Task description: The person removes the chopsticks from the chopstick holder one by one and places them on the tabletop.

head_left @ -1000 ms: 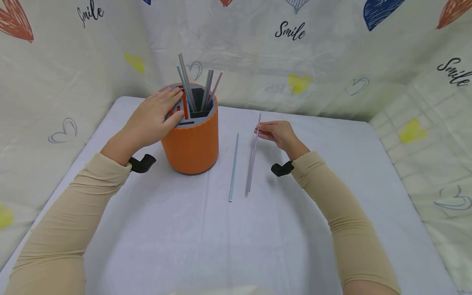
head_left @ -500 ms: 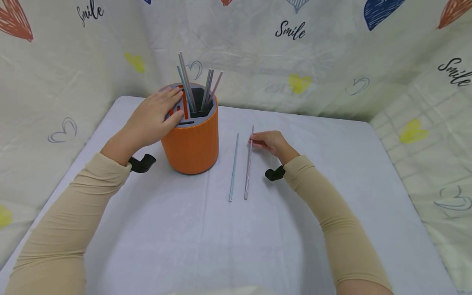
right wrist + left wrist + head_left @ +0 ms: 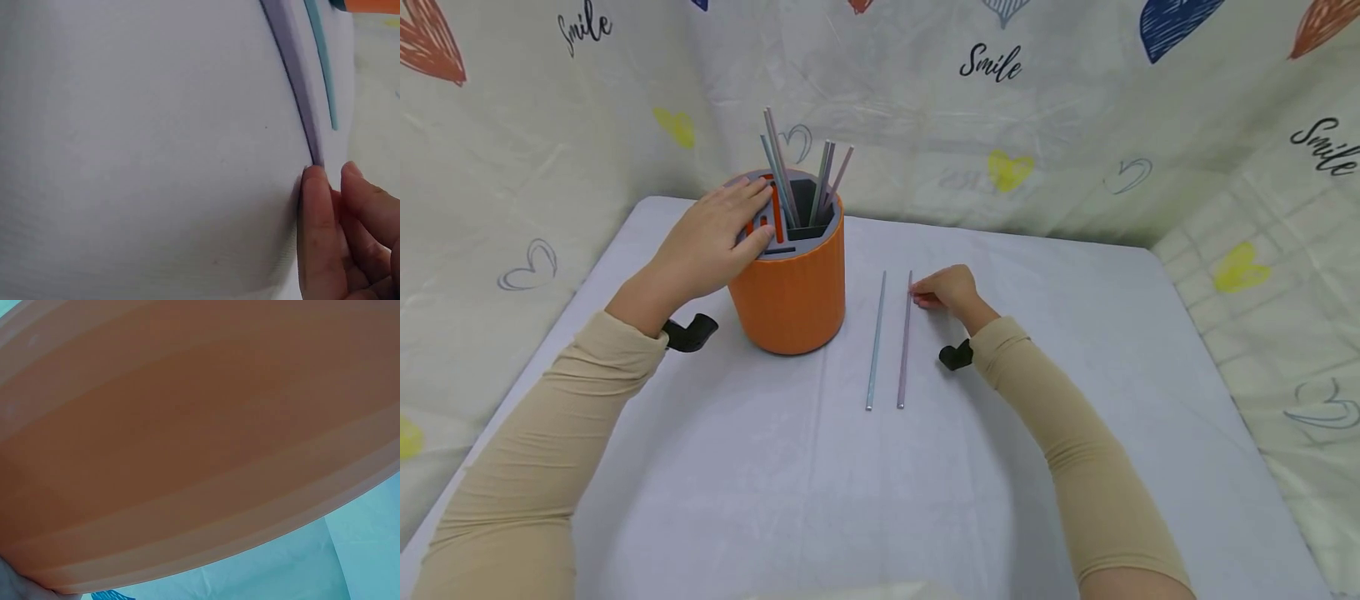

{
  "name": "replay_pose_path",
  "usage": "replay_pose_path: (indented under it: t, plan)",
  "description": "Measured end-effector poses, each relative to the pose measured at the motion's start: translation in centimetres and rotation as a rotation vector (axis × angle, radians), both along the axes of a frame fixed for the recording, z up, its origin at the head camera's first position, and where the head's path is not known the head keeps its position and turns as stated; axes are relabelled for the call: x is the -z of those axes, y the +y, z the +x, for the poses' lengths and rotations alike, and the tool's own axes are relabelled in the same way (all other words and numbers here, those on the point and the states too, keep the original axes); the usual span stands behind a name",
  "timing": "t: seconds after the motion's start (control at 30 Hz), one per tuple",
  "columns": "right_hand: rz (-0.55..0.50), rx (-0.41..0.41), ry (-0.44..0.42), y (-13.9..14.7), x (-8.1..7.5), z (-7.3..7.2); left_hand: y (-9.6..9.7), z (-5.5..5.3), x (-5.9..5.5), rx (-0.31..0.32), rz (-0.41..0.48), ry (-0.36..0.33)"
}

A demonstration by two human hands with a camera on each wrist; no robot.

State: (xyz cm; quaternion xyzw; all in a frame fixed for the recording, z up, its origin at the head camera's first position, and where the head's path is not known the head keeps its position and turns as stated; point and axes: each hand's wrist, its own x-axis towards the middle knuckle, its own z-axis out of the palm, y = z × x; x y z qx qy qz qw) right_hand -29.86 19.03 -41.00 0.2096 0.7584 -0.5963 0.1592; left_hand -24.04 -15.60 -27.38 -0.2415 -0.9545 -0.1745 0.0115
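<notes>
The purple stick (image 3: 905, 354) has come down beside the blue stick (image 3: 876, 354) mid-frame, where a brush from the right hand (image 3: 947, 288), fingers (image 3: 320, 219) parted, could roll it.

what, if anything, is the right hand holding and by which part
The right hand touches the purple stick near its far end; whether it pinches it cannot be told.

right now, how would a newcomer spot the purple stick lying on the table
Find the orange holder on the white table. To its right lies a pale blue stick, and just past that, roughly parallel, the purple stick. Unlike its blue neighbour, it has the right hand at its far end.
</notes>
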Motion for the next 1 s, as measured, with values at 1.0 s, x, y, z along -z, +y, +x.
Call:
replay_pose_path:
  t: [1.0]
  plan:
    - [-0.246,-0.193,0.587,-8.6,-13.1,2.4,0.0,-0.1,0.0,0.0,-0.017,0.002]
